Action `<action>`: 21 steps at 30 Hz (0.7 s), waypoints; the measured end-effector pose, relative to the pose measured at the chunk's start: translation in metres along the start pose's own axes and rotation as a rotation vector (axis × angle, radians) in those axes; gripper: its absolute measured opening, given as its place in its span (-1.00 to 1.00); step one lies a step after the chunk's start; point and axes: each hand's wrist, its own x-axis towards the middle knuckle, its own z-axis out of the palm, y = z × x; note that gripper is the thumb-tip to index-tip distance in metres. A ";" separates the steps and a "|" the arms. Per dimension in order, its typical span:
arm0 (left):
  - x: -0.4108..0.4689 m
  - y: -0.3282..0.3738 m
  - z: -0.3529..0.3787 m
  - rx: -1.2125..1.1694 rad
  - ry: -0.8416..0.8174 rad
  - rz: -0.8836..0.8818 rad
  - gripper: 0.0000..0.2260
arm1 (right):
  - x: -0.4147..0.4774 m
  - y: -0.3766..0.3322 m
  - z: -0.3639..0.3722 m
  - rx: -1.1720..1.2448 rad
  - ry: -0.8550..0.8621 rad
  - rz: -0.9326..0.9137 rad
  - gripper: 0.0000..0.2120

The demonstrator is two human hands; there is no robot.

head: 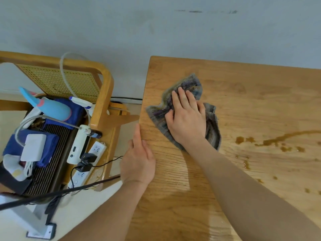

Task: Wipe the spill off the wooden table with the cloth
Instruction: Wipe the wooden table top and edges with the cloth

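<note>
Right hand, fingers flat, is pressing the cloth; left hand is resting flat on the table's left edge.

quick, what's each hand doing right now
Left hand: open, fingers straight, resting on the edge of the light brown wooden table.
Right hand: open, pressing down on the crumpled grey striped cloth.

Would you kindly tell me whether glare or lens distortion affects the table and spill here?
Head view: a pale sheen crosses the wooden table at bottom centre; the wide lens slightly bows its edges; the brown spill lies outside the sheen.
</note>
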 end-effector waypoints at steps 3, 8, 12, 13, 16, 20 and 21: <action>0.000 -0.001 0.000 0.018 0.003 0.020 -0.53 | 0.000 -0.001 0.002 -0.019 -0.017 0.003 -0.46; -0.001 -0.007 0.000 0.026 -0.004 0.043 -0.53 | -0.033 -0.015 0.007 0.001 0.013 0.005 -0.46; 0.002 -0.009 -0.001 -0.042 -0.018 0.068 -0.49 | -0.092 -0.043 0.018 0.037 0.048 0.080 -0.49; 0.002 -0.010 0.000 -0.050 -0.019 0.072 -0.50 | -0.109 -0.051 0.021 0.059 0.065 0.120 -0.50; 0.001 -0.013 -0.002 -0.100 -0.010 0.083 -0.55 | -0.159 -0.068 0.027 0.079 0.082 0.197 -0.50; 0.003 -0.013 0.000 -0.083 0.004 0.096 -0.56 | -0.193 -0.075 0.030 0.015 0.027 0.197 -0.49; 0.003 -0.014 0.000 -0.069 0.008 0.105 -0.56 | -0.193 -0.075 0.029 0.012 0.021 0.204 -0.49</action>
